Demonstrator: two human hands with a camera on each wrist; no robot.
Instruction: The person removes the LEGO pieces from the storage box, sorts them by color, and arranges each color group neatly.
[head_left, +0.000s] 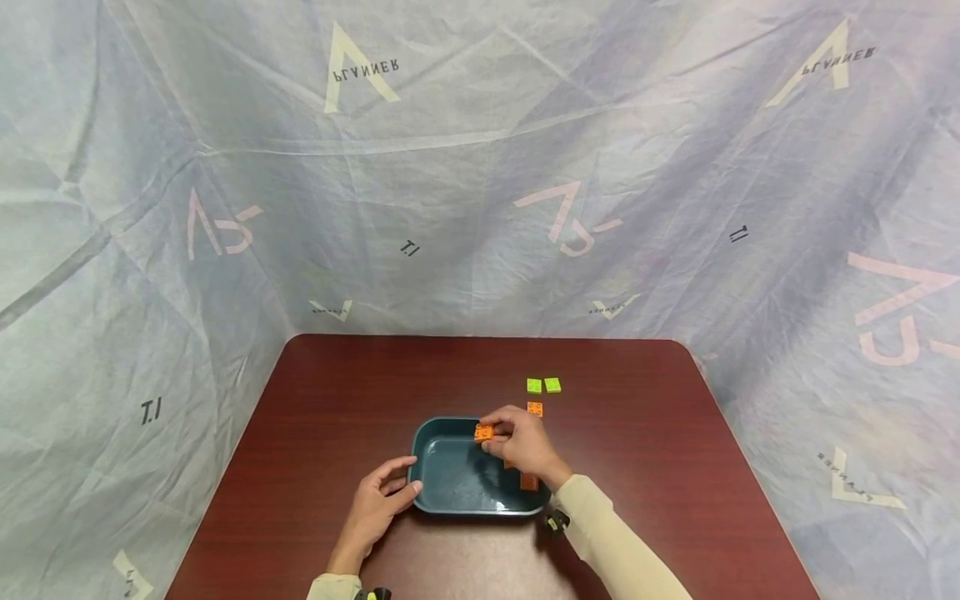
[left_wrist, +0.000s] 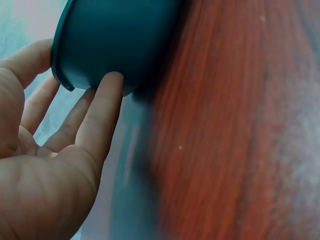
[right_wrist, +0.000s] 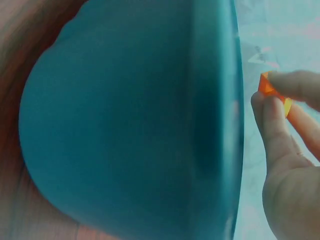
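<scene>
A dark teal rectangular dish [head_left: 450, 510] stands on the table. My right hand [head_left: 525, 437] pinches an orange building brick [head_left: 483, 432] between thumb and fingertips, over the back part of the dish. In the right wrist view the same brick [right_wrist: 270, 86] shows above the rim. Another orange brick [head_left: 528, 482] lies inside the dish at its right end, and a bit of orange shows beneath the right hand, mostly hidden. My left hand [head_left: 378, 500] touches the dish's left end with fingers spread; in the left wrist view the fingertips rest against its outer wall [left_wrist: 115, 40].
Two lime green bricks [head_left: 534, 386] lie side by side behind the dish to the right. Just in front of them is an orange brick [head_left: 535, 409], partly covered by the right hand. The reddish-brown table [head_left: 337, 392] is bordered by hanging grey-white sheets [head_left: 465, 208].
</scene>
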